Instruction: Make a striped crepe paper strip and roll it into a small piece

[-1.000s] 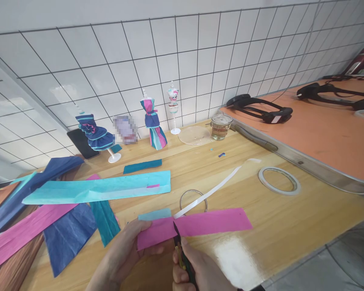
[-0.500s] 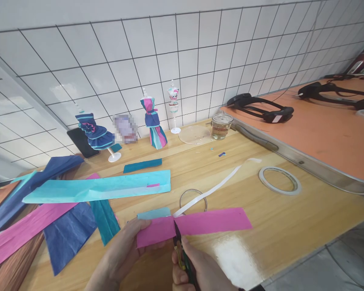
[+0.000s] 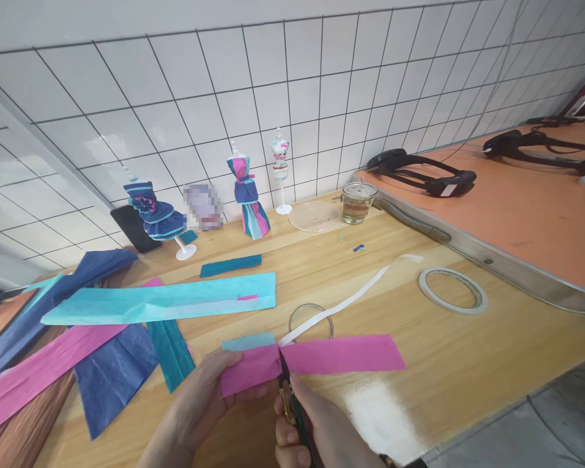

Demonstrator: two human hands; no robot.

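A pink paper strip [image 3: 344,355] stretches across the front of the table. My left hand [image 3: 202,403] pinches its left part, thumb on top and fingers underneath. My right hand [image 3: 316,426] grips small dark thread snips [image 3: 286,390], whose blades sit at a cut line across the strip; whether the strip is fully parted I cannot tell. Just behind lie a light blue paper piece [image 3: 247,340], a white tape strip [image 3: 341,305] and a thin ring [image 3: 292,320], partly covered by the tape and the pink strip.
Turquoise [image 3: 175,300], navy [image 3: 112,374] and teal [image 3: 170,354] papers lie at left. Behind stand miniature dress forms [image 3: 246,195], a phone [image 3: 134,229] and a glass of liquid [image 3: 357,203]. A tape roll [image 3: 452,290] lies right; black headsets [image 3: 422,172] rest on the orange surface [image 3: 526,221].
Almost nothing differs. The view has shifted slightly, and the snips stay at the same place on the pink strip, with both hands in nearly the same position.
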